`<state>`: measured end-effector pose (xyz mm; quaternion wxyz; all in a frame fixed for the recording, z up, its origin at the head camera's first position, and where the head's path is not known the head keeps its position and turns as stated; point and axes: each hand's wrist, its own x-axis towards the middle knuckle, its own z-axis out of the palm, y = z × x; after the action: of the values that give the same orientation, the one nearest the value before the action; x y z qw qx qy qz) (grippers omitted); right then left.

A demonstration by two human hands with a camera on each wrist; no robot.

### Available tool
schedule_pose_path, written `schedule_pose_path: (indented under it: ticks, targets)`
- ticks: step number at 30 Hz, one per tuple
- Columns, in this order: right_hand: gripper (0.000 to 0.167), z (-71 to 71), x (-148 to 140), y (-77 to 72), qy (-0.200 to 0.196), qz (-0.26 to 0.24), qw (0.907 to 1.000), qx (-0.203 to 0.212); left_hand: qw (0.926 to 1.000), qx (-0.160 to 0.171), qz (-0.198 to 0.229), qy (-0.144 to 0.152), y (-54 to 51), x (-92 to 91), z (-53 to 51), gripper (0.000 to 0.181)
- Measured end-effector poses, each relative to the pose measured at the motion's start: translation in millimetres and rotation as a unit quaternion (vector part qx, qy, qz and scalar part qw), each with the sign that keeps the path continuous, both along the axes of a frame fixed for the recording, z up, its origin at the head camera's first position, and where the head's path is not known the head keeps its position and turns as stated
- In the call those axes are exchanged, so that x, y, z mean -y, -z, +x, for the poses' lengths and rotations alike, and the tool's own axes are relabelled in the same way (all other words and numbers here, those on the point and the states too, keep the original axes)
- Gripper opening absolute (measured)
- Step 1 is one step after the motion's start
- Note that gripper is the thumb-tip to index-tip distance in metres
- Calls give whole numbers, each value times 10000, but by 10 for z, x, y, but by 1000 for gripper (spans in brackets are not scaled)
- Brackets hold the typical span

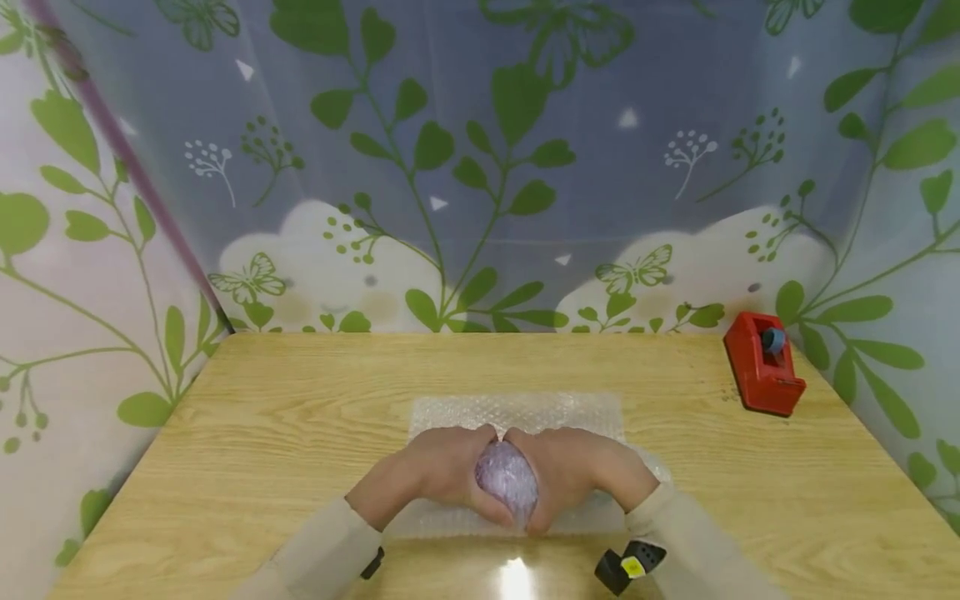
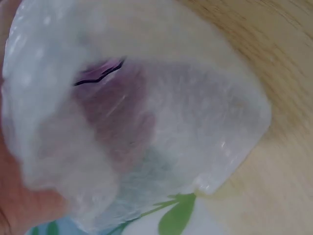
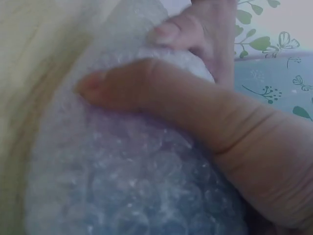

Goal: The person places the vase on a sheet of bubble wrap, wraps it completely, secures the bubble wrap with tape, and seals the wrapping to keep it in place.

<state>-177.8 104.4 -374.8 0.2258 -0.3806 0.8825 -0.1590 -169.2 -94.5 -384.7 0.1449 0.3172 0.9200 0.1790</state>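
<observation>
Between both hands is a bubble-wrapped purple object [image 1: 507, 475]; the layers of wrap hide its exact kind. My left hand [image 1: 450, 468] grips it from the left and my right hand [image 1: 564, 471] from the right, with the fingertips close together at the far side. Purple shows through the cloudy bubble wrap [image 2: 205, 112] in the left wrist view, near a thin dark line. The right thumb [image 3: 146, 88] lies across the wrap in the right wrist view. A flat bubble wrap sheet [image 1: 517, 408] spreads on the table under the hands; whether it joins the wrapped piece, I cannot tell.
A red tape dispenser [image 1: 750, 367] with a roll of tape stands at the back right of the wooden table [image 1: 300, 400]. Leaf-patterned curtains [image 1: 465, 167] hang behind and along both sides. A small black device with a yellow patch [image 1: 632, 567] is by the right sleeve.
</observation>
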Motion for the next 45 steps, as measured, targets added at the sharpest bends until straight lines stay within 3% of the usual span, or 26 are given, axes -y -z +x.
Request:
schedule_pose_path:
  ticks: [3,6,9,11,15,21,25,29,33,36,40,45]
  targets:
    - [60,-94,10,-13,-258,-166,9972,679,9929,-1115,-306,267,-23,-12,42,70]
    - [54,-177,10,-9,-534,-465,9888,1310,9743,-2094,-702,453,-12,-66,114,78]
    - [57,-244,1,-5,-550,-533,9797,1850,9612,-2498,-1105,396,24,-135,189,90]
    - [64,-277,-7,-5,-401,-424,9759,2101,9602,-2511,-1198,268,47,-166,211,93]
    - [69,-325,-19,10,-136,-166,9756,2185,9704,-2157,-1084,76,66,-184,177,84]
    - [64,-338,-49,60,-54,-332,9744,2223,9835,-1590,-850,168,74,-176,89,73]
    - [81,-245,-96,17,356,-331,9902,1311,9897,-1208,-766,93,41,-159,50,74]
    - [96,-67,-137,-80,594,-217,9978,-216,9963,-635,-585,-8,19,-132,1,75]
    - [85,152,-125,-113,285,-210,9872,-1558,9987,-162,-473,-49,18,-115,-48,74]
    - [86,252,-78,-23,271,-153,9746,-2217,9990,156,-399,-90,11,-111,-84,71]
    - [93,262,9,143,539,-151,9613,-2697,9986,499,-181,-57,14,-86,-145,69]
    - [92,168,29,237,471,-124,9502,-3079,9954,912,236,186,37,-30,-237,68]
